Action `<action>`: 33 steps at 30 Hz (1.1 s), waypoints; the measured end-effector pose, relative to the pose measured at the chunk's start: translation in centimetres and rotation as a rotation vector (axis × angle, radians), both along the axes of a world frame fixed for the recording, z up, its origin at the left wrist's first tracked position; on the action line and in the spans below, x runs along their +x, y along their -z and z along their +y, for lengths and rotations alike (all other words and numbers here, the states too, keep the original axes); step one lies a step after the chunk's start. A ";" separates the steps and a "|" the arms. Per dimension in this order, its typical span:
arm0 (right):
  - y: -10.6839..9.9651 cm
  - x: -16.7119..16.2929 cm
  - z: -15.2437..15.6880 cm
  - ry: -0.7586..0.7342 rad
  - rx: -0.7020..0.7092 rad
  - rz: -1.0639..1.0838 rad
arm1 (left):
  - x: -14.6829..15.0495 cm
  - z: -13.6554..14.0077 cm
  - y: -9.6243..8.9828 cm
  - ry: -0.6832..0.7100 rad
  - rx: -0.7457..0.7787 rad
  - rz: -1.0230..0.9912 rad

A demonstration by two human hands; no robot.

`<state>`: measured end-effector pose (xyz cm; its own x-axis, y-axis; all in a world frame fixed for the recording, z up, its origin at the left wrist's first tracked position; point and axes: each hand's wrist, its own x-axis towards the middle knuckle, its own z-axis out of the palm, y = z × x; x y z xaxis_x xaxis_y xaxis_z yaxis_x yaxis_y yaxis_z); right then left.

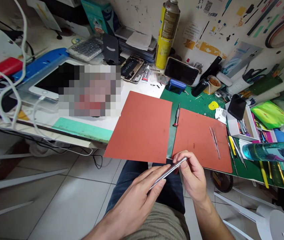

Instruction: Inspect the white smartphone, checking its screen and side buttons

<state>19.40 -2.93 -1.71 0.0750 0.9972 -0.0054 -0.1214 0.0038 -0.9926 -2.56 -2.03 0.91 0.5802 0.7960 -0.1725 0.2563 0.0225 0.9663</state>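
Note:
Above my lap, a thin silver-edged smartphone (168,172) is held edge-on and tilted, so its screen and back are hard to see. My left hand (145,190) grips its lower left end, thumb on the near side and fingers over the far face. Around the upper right end, my right hand (192,173) has its thumb and curled fingers closed. Just beyond the hands, two reddish-brown mats (142,128) lie along the desk's front edge. On the right-hand one rest metal tweezers (215,141). Between the mats lies a small screwdriver (177,115).
An opened phone (132,69) lies near a yellow spray can (167,36). Another phone (181,71) leans on a blue stand (176,86). A white tablet (43,92) is at left. A blue bottle (272,150), a white box (250,125) and several hand tools crowd the right.

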 end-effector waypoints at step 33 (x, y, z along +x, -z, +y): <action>-0.1 -0.5 0.1 0.026 0.040 -0.080 | -0.1 0.0 -0.1 -0.022 0.015 0.001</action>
